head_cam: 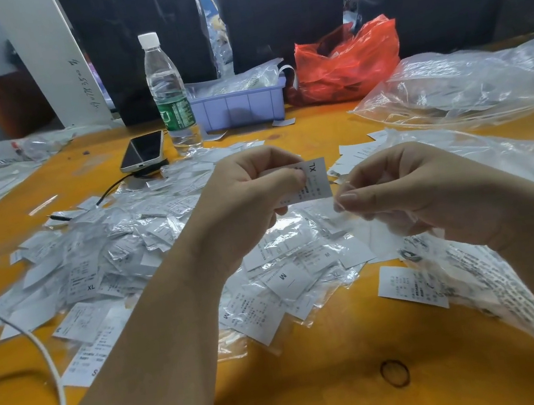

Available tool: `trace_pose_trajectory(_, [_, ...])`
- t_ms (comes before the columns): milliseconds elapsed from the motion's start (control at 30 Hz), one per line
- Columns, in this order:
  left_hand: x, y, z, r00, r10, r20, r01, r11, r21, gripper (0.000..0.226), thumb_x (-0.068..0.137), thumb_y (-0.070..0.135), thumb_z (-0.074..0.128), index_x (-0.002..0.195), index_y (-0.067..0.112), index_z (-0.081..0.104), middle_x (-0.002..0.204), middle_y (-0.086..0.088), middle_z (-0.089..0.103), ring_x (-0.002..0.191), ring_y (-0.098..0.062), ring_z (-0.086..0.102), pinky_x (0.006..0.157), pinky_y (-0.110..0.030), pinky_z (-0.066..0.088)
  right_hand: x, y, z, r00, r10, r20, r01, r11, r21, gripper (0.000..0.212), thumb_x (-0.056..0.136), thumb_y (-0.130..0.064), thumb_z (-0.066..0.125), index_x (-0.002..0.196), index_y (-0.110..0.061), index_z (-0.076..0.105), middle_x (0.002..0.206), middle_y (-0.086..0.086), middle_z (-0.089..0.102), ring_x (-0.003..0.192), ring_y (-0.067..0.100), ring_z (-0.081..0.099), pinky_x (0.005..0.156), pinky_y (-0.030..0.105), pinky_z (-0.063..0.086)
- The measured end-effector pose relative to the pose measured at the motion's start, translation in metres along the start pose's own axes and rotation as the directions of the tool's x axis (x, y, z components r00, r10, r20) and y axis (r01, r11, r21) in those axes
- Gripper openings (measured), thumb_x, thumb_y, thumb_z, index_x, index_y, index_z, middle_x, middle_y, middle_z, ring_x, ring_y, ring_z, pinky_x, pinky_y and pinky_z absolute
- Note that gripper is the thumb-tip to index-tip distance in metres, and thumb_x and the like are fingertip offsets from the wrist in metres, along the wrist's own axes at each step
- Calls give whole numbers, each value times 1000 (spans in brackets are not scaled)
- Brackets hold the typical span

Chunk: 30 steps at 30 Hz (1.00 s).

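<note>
The orange bench carries a loose heap of bagged labels, spread under and to the left of both hands within easy reach. The left hand pinches a white XL label between thumb and fingers, raised just beside the right hand. The right hand's thumb and forefinger pinch what looks like a small clear bag, probably so the label can slide in.

Garment packing workshop, size labels, polybags
</note>
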<state>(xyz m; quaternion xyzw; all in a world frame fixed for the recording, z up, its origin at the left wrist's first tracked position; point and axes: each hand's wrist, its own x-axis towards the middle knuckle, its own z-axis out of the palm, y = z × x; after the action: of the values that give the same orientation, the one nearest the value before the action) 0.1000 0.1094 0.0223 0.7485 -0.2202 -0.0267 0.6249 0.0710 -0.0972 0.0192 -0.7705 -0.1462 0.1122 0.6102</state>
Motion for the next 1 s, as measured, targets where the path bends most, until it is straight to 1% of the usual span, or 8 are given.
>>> trace_pose_trajectory(167, [-1,0,4,1000,-7,18,7,1000,23,9,73,21,63,77,19,71,64,7,63,50,-7,46,47,-17,37,0,0,2,1000,-22,6,22,1000,-7,25,64,-29,76,75,-7,72,55,6,46,39,9,27,38,17,22])
trace_pose_trajectory(300, [-3,1,6,999,14,39,-16,999,48,9,74,20,62,77,21,70,63,12,65,50,-1,49,48,-12,38,0,-1,3,999,-38,-25,38,999,-15,31,62,-32,76,76,-5,72,60,14,42,40,10,27,38,17,22])
trace_pose_trajectory(467, [-4,2,6,998,21,55,-25,996,83,15,87,8,66,79,19,70,62,15,63,51,2,50,49,-11,39,-2,-3,5,997,-70,-42,70,998,-4,18,70,-22,71,75,-5,69,50,1,47,38,9,25,38,20,18])
trace_pose_trajectory(567, [-4,1,7,996,3,85,-12,994,105,20,90,6,64,78,20,70,61,14,62,52,0,50,49,-12,40,-3,-4,6,994,-94,-56,94,995,-15,18,72,-21,69,73,-4,65,46,-6,45,38,8,25,38,19,19])
trace_pose_trajectory(700, [-4,0,7,993,-7,115,-8,992,124,10,88,11,66,82,18,71,65,7,63,53,-6,52,49,-14,40,-2,-3,5,992,-106,-75,104,994,-23,31,68,-27,70,78,2,64,45,-4,42,38,8,24,37,18,20])
trace_pose_trajectory(833, [-4,-1,7,991,-11,131,-7,991,137,10,87,13,66,83,20,72,67,7,65,54,-4,53,49,-13,41,-1,-2,5,990,-113,-80,112,994,-19,28,70,-25,70,78,1,66,46,-1,42,37,9,23,36,17,21])
trace_pose_trajectory(933, [-4,-1,6,991,-11,135,-6,992,126,7,80,23,65,82,21,72,67,7,65,55,-3,52,49,-13,40,-2,-1,6,988,-127,-89,124,992,-31,21,73,-23,69,78,-2,67,47,-4,49,36,8,26,37,17,21])
trace_pose_trajectory(1000, [-4,-1,6,988,-15,155,-5,992,126,11,84,30,65,82,20,72,67,8,65,56,-4,53,48,-15,39,-1,-1,5,984,-134,-113,133,991,-22,24,70,-22,72,81,-1,68,53,1,55,37,8,27,37,18,21])
